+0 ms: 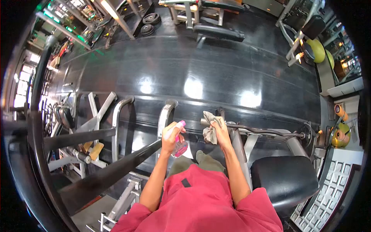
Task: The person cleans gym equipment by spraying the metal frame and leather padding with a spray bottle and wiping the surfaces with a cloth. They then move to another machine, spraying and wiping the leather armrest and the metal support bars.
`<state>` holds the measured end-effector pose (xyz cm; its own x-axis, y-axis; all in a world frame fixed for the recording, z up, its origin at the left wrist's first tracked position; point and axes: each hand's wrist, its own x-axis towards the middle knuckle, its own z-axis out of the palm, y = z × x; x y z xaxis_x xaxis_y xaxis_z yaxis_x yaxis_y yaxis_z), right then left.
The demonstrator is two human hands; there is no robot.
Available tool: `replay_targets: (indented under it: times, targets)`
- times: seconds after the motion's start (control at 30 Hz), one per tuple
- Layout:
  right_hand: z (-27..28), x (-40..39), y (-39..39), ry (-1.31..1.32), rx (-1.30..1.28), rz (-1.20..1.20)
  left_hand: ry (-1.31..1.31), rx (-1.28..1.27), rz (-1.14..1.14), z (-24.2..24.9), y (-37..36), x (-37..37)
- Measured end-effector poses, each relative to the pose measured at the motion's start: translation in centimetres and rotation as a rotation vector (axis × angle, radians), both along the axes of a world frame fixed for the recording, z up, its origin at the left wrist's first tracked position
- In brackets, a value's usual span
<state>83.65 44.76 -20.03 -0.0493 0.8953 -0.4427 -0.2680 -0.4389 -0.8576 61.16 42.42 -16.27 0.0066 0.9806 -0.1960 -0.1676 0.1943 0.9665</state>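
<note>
A spray bottle [180, 148] with a pink-and-white head and pinkish liquid is in my left hand [169, 138], its fingers wrapped around the neck and trigger. My right hand [221, 133] grips a crumpled grey-beige cloth [210, 135]. The cloth lies right at the near end of a curved barbell [253, 129], overlapping its tip in this view. Behind my left hand rises a bent silver frame tube [166, 114]. To the right of my right forearm is a black padded seat [285, 179].
Thick dark bars [116, 160] of a machine cross the left side. Across the black floor [162, 65] stands a padded bench [219, 32]; weight plates [147, 29] lie at the far left. Green exercise balls [316, 51] and a grey rack [333, 185] are on the right.
</note>
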Motion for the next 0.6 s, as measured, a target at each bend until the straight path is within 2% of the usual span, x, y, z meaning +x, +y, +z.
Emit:
replay_targets:
  times: [0.27,0.5,0.6]
  targets:
    - [0.1,0.8,5.3,0.081,0.016,-0.164,-0.054,-0.054,-0.087,-0.3,8.7,0.7]
    - [0.7,-1.2,14.0,0.011,0.047,-0.225,-0.067,-0.017,-0.179,-1.8,18.6,-1.2]
    - [0.3,-3.1,18.1,0.104,0.005,-0.280,-0.042,-0.030,-0.214,-1.4,23.5,-3.2]
